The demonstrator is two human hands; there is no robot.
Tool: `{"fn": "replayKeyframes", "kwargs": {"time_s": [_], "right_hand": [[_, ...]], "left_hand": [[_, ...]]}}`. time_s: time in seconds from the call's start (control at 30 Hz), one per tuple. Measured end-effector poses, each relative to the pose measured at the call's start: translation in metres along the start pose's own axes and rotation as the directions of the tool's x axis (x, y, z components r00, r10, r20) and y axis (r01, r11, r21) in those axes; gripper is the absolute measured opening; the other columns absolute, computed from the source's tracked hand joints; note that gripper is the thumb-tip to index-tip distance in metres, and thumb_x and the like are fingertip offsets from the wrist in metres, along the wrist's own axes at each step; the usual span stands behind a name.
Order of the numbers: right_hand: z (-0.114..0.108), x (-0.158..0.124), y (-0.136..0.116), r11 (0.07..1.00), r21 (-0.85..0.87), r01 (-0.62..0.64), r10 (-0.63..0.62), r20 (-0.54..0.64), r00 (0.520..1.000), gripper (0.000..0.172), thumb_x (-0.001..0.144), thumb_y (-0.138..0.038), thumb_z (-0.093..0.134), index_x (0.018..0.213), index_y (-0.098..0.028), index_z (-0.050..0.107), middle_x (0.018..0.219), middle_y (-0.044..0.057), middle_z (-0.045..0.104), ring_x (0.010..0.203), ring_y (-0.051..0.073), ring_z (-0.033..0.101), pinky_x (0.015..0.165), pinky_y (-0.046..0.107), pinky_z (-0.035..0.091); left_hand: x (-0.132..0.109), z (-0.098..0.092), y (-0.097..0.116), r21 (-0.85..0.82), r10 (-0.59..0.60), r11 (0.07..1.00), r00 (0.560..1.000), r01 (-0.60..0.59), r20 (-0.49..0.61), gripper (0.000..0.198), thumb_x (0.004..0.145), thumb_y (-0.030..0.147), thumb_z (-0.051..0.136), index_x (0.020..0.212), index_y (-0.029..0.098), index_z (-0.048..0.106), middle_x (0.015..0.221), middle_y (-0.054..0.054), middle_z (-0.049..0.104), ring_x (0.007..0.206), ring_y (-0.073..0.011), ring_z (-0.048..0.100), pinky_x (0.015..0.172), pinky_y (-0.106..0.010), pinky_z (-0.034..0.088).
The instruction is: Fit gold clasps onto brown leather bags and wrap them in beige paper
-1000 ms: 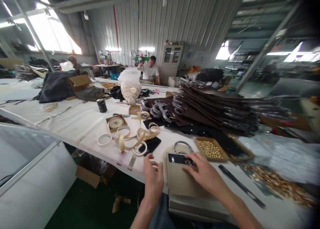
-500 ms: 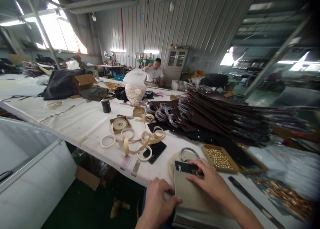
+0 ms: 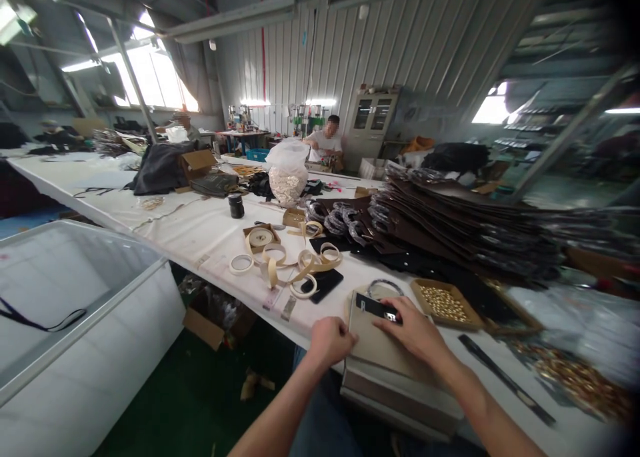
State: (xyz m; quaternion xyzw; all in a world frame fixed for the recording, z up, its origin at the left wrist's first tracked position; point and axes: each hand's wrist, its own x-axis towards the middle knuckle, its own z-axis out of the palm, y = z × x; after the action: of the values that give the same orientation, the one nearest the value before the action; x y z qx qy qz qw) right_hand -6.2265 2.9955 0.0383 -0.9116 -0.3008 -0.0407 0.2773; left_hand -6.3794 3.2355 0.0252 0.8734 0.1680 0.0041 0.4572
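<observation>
Tan board panel (image 3: 373, 347) tops a stack at the table's (image 3: 200, 230) near edge. I judge it stiff, light and slippery, best gripped by its side edges. My left hand (image 3: 330, 340) curls closed on its left edge, and my right hand's (image 3: 415, 327) fingertips bunch together on the black strip (image 3: 370, 306) at its top. A tray of brass studs (image 3: 444, 304) sits just right; tape rolls (image 3: 280, 264) crowd the left.

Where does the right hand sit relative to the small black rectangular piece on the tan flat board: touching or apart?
Touching. The head view shows the right hand with fingertips on the small black rectangular piece, no gap between them.
</observation>
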Motion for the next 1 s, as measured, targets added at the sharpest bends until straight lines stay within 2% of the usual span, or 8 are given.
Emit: {"fn": "replayKeyframes", "kwargs": {"time_s": [0.3, 0.4, 0.5, 0.6, 0.67, 0.83, 0.9, 1.0], "right_hand": [[0.003, -0.019, -0.004, 0.997, -0.013, 0.075, -0.075, -0.101, 0.992, 0.058, 0.099, -0.071, 0.073, 0.142, -0.031, 0.074, 0.141, 0.011, 0.071, 0.117, 0.033, 0.074, 0.105, 0.05, 0.062], [0.005, -0.025, 0.002, 0.993, -0.025, 0.118, -0.12, -0.142, 0.983, 0.057, 0.101, -0.07, 0.074, 0.143, -0.032, 0.073, 0.144, 0.011, 0.07, 0.132, 0.036, 0.071, 0.116, 0.053, 0.058], [0.0, -0.031, 0.006, 0.993, 0.009, 0.116, -0.114, -0.135, 0.984, 0.052, 0.102, -0.068, 0.074, 0.141, -0.033, 0.074, 0.145, 0.011, 0.07, 0.135, 0.037, 0.069, 0.116, 0.053, 0.059], [-0.012, -0.03, 0.004, 0.991, 0.084, 0.108, -0.1, -0.094, 0.991, 0.044, 0.105, -0.061, 0.073, 0.14, -0.034, 0.074, 0.142, 0.01, 0.072, 0.13, 0.035, 0.072, 0.112, 0.05, 0.061], [-0.022, -0.023, -0.001, 0.986, 0.117, 0.117, -0.108, -0.087, 0.99, 0.039, 0.106, -0.056, 0.072, 0.138, -0.034, 0.075, 0.139, 0.009, 0.074, 0.124, 0.034, 0.074, 0.109, 0.049, 0.062], [-0.024, 0.044, -0.025, 0.979, 0.112, 0.17, -0.165, -0.054, 0.985, 0.026, 0.108, -0.044, 0.07, 0.129, -0.031, 0.078, 0.129, 0.006, 0.078, 0.104, 0.027, 0.075, 0.096, 0.042, 0.061], [-0.014, 0.089, -0.036, 0.979, 0.042, 0.2, -0.2, -0.004, 0.98, 0.023, 0.109, -0.031, 0.066, 0.128, -0.028, 0.079, 0.128, 0.006, 0.077, 0.101, 0.025, 0.075, 0.093, 0.04, 0.058], [0.007, 0.155, -0.051, 0.955, -0.19, 0.226, -0.205, 0.121, 0.971, 0.037, 0.103, -0.007, 0.062, 0.128, -0.026, 0.081, 0.132, 0.009, 0.074, 0.11, 0.026, 0.072, 0.094, 0.037, 0.056]], "left_hand": [[-0.015, 0.006, -0.008, 0.008, 0.117, 0.993, 0.991, -0.116, -0.068, 0.028, 0.08, 0.047, 0.091, 0.08, 0.024, 0.075, 0.083, -0.005, 0.08, 0.081, -0.0261, 0.072, 0.087, -0.038, 0.048], [-0.012, 0.01, -0.009, -0.039, 0.138, 0.989, 0.989, -0.141, -0.055, 0.03, 0.079, 0.045, 0.093, 0.075, 0.024, 0.072, 0.077, -0.003, 0.076, 0.074, -0.0225, 0.067, 0.082, -0.037, 0.047], [-0.006, 0.014, -0.01, -0.156, 0.117, 0.98, 0.992, -0.124, -0.057, 0.029, 0.082, 0.044, 0.092, 0.083, 0.023, 0.074, 0.08, -0.003, 0.074, 0.074, -0.0215, 0.066, 0.074, -0.034, 0.046], [-0.002, 0.003, -0.014, -0.301, 0.076, 0.946, 0.986, -0.118, -0.148, 0.028, 0.089, 0.044, 0.087, 0.097, 0.021, 0.075, 0.086, -0.004, 0.073, 0.076, -0.0203, 0.065, 0.072, -0.032, 0.049], [0.0, -0.017, -0.018, -0.335, 0.075, 0.929, 0.967, -0.157, -0.244, 0.027, 0.096, 0.047, 0.081, 0.101, 0.021, 0.074, 0.089, -0.004, 0.073, 0.077, -0.0197, 0.064, 0.074, -0.032, 0.051], [0.021, -0.091, -0.031, -0.177, 0.124, 0.956, 0.871, -0.233, -0.476, 0.028, 0.103, 0.05, 0.074, 0.108, 0.022, 0.075, 0.103, -0.006, 0.076, 0.082, -0.021, 0.066, 0.078, -0.033, 0.052], [0.041, -0.113, -0.032, -0.055, 0.171, 0.973, 0.861, -0.224, -0.479, 0.029, 0.102, 0.047, 0.074, 0.116, 0.022, 0.076, 0.116, -0.009, 0.077, 0.08, -0.0204, 0.065, 0.08, -0.034, 0.053], [0.075, -0.126, -0.027, 0.101, 0.248, 0.969, 0.881, -0.226, -0.402, 0.034, 0.1, 0.04, 0.074, 0.128, 0.02, 0.076, 0.129, -0.013, 0.076, 0.08, -0.0211, 0.066, 0.085, -0.037, 0.053]]}}
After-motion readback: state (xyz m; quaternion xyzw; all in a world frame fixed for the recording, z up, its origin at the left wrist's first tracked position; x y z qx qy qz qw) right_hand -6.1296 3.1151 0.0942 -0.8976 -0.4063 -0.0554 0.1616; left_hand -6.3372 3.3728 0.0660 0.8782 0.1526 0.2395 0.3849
